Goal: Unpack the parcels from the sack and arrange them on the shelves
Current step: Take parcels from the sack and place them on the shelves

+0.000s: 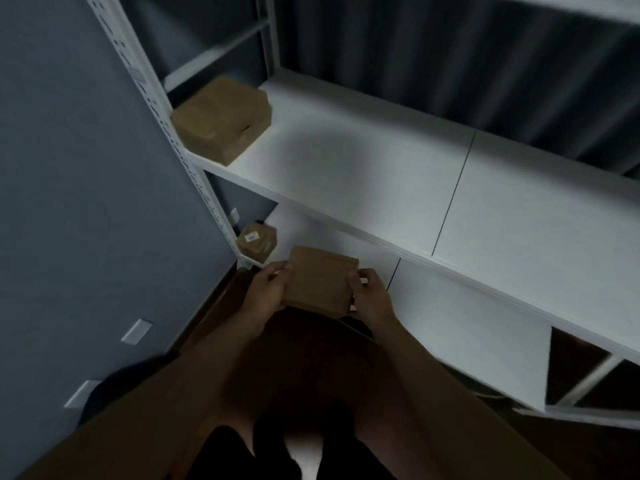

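Cardboard boxes are sitting at the left ends of the upper shelf (363,161) and lower shelf (450,327): a large box (221,119), a labelled box (258,242). You are gripping a flat parcel (320,282) between your left hand (268,289) and right hand (372,294), over the lower shelf's front edge.

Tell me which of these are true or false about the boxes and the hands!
1. Both hands hold one brown parcel. True: the left hand and right hand grip its sides.
2. The upper shelf holds three parcels. False: only one large parcel shows there.
3. A small labelled parcel sits on the lower shelf. True.
4. The shelves are black. False: they are white.
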